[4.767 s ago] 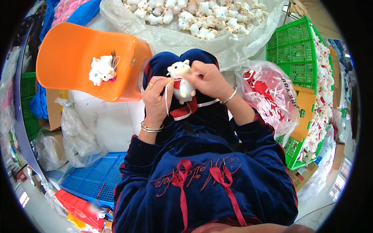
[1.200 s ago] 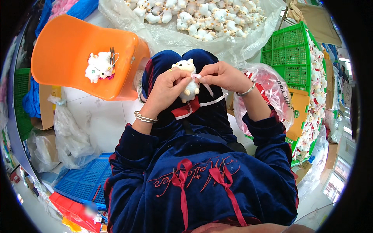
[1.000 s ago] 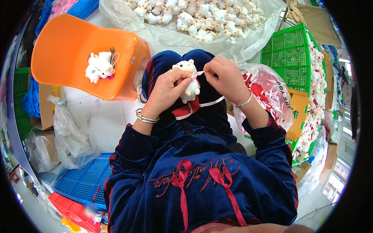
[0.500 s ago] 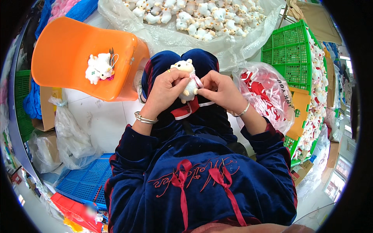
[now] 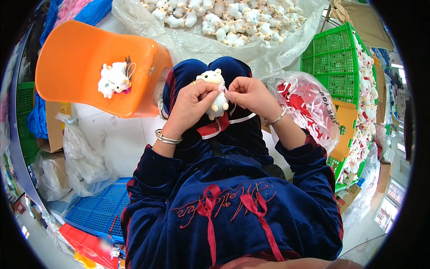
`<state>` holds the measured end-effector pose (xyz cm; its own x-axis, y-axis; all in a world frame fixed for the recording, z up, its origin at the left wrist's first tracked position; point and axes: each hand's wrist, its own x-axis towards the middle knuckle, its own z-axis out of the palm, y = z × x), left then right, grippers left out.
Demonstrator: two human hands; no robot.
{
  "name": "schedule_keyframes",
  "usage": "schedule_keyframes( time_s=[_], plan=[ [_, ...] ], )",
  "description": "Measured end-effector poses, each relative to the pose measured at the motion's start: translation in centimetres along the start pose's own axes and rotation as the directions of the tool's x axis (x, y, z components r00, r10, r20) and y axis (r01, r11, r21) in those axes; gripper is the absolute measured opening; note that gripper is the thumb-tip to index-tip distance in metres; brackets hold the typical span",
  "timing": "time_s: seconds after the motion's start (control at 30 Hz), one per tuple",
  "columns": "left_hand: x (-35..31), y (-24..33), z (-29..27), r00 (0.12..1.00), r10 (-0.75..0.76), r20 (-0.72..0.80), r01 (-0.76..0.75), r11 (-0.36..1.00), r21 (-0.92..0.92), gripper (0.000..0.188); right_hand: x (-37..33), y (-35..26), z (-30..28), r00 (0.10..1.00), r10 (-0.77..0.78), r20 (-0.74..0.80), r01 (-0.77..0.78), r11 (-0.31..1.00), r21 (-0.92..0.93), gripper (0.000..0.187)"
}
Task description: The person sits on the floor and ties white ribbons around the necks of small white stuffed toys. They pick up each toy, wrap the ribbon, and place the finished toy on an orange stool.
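Note:
A small white plush toy (image 5: 217,99) with a cream head lies face up over my lap. My left hand (image 5: 193,101) is closed on its left side, thumb and forefinger at the neck. At the toy's neck is a bit of pink ribbon (image 5: 222,88), mostly covered by fingers. The fingertips of my right hand (image 5: 253,96) are pinched together on this ribbon at the toy's right side. Below the toy, a red piece of fabric with white ties (image 5: 210,129) rests on my thighs.
An orange chair (image 5: 89,49) at left holds another plush toy (image 5: 114,80) and dark-tipped snips (image 5: 128,60). Ahead lies a large plastic sheet (image 5: 179,47) piled with plush toys. At right are a clear bag of red pieces (image 5: 300,103) and green crates (image 5: 331,62).
My right hand has moved slightly up and in toward the toy's neck. A pink ribbon end that showed between the hands is now mostly hidden. My left hand stays put.

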<state>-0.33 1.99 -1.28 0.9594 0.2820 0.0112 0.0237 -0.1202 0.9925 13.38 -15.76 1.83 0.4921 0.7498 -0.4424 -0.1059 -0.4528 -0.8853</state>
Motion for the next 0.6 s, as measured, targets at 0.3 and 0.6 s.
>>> schedule_keyframes(
  time_s=[0.3,0.6],
  plan=[
    [0.0,0.0,-0.1,1.000,0.019,0.016,-0.020,0.999,0.047,0.013,-1.3,0.3,1.5,0.816,-0.572,0.081,0.504,0.637,-0.583,0.006],
    [0.1,-0.4,-0.1,1.000,0.016,0.010,-0.016,1.000,0.006,0.014,-1.1,-0.3,1.7,0.989,0.073,-0.129,-0.049,0.982,0.182,0.011]
  ],
)
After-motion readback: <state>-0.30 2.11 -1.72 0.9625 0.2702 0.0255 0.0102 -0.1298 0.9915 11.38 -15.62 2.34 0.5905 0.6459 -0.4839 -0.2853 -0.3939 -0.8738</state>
